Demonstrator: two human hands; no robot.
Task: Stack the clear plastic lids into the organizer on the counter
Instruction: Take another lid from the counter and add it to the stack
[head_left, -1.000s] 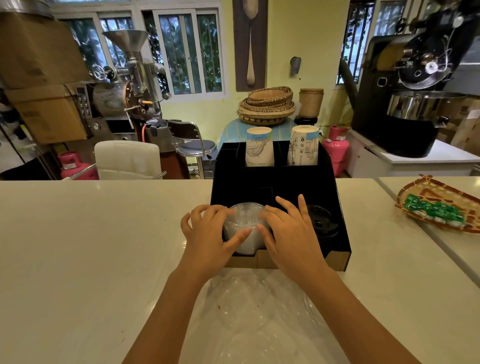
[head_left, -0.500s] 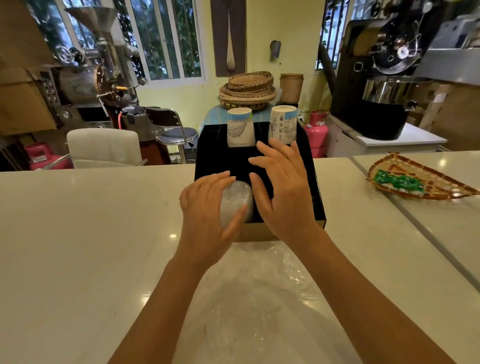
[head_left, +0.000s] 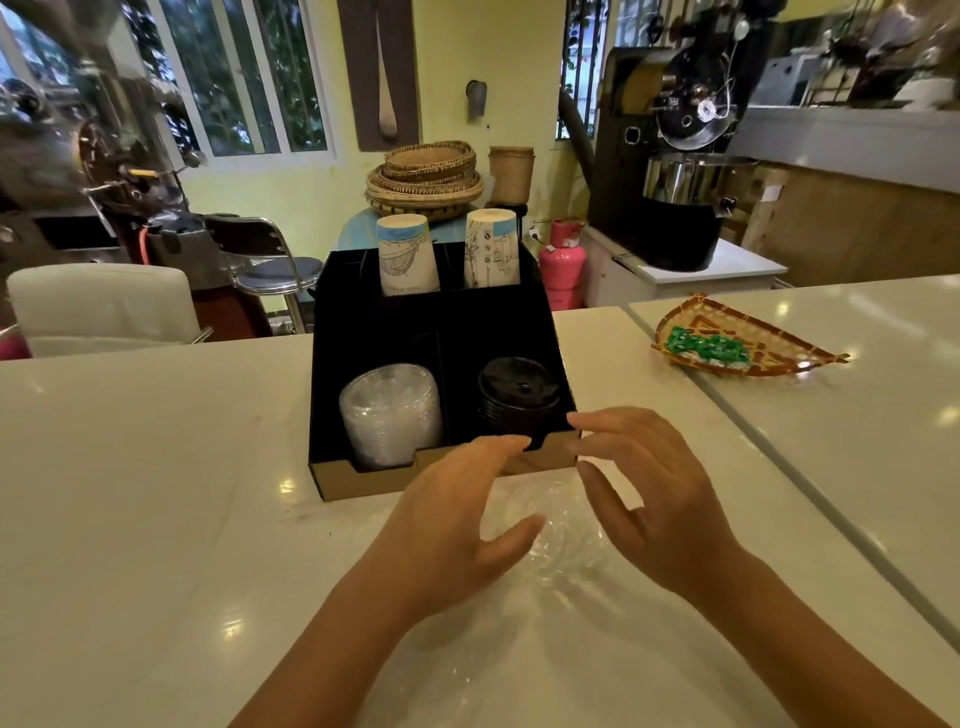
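Now the left hand and right hand hover released, fingers spread, before the black cardboard organizer holding stacked clear plastic lids.

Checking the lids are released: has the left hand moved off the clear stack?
Yes. The left hand pulled back toward the person, off the clear lids, clear of the organizer.

Single head-worn wide-angle view, looks forward and down over white counter. Black organizer sits near, centre frame; left hand and right hand closest, low in frame, forearms entering from bottom edge. Room beyond counter fills upper part, edges bent and blurred. No second view.
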